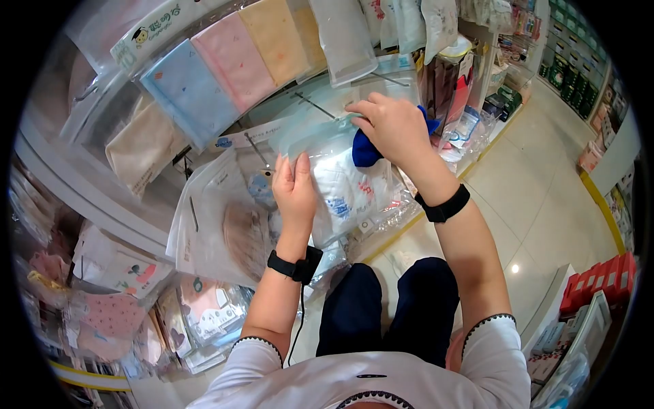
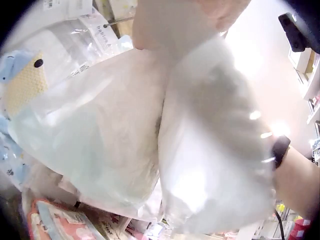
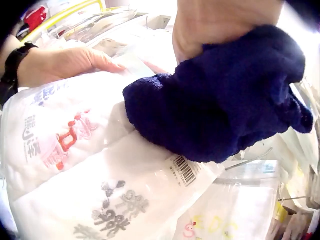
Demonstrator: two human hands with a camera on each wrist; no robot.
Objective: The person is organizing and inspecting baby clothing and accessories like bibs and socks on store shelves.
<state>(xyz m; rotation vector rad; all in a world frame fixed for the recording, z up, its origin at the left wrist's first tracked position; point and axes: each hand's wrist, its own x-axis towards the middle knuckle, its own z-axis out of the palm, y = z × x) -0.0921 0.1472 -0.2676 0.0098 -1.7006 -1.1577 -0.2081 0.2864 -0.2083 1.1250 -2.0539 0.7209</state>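
Observation:
My left hand (image 1: 295, 191) pinches the upper left edge of clear plastic packages of white cloth (image 1: 340, 198). Red and blue prints mark their fronts. In the right wrist view, a barcode (image 3: 184, 170) shows near the top of one package (image 3: 105, 195). My right hand (image 1: 398, 129) grips a crumpled dark blue cloth (image 3: 215, 100) at the packages' upper right, its fingers close to their pale green top edge. The blue cloth hides much of that hand in the right wrist view. Seen from the left wrist, the packages (image 2: 215, 150) hang below my left hand (image 2: 185, 25).
Metal hooks (image 1: 313, 105) stick out from the display rack behind. Blue, pink and yellow folded cloths (image 1: 191, 88) are lined up above. More bagged goods (image 1: 211, 211) hang at left. A tiled floor (image 1: 490, 191) runs along the right, with red boxes (image 1: 599, 283) on a shelf.

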